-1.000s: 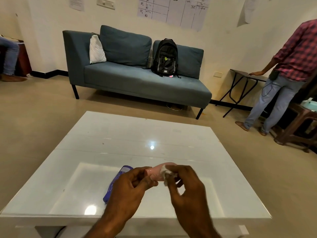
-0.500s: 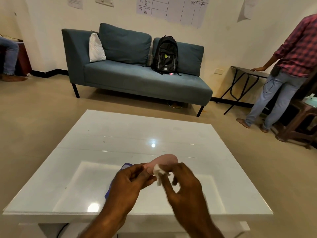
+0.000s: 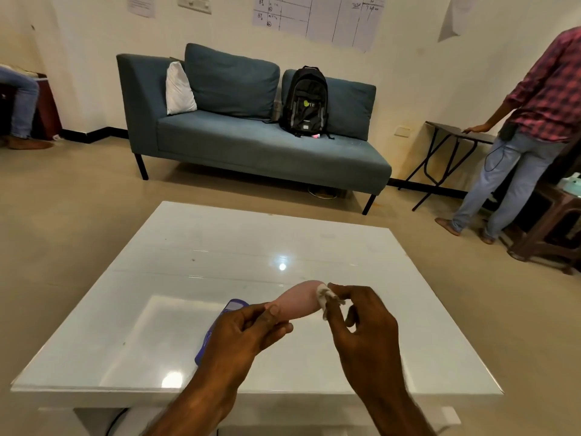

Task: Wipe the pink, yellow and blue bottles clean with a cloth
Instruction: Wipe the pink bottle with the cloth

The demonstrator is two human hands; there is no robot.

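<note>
Hands: left (image 3: 242, 333) grips pink bottle (image 3: 298, 300), right (image 3: 361, 322) pinches cloth (image 3: 327, 294).

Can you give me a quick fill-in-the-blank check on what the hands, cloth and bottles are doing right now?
1. The left hand grips the ____ bottle by one end, above the white table.
2. The right hand pinches a small white ____ against that bottle's far end.
3. The ____ bottle lies on the table, partly hidden behind the left hand.
4. The ____ bottle is nowhere in view.

Missing words: pink; cloth; blue; yellow
</note>
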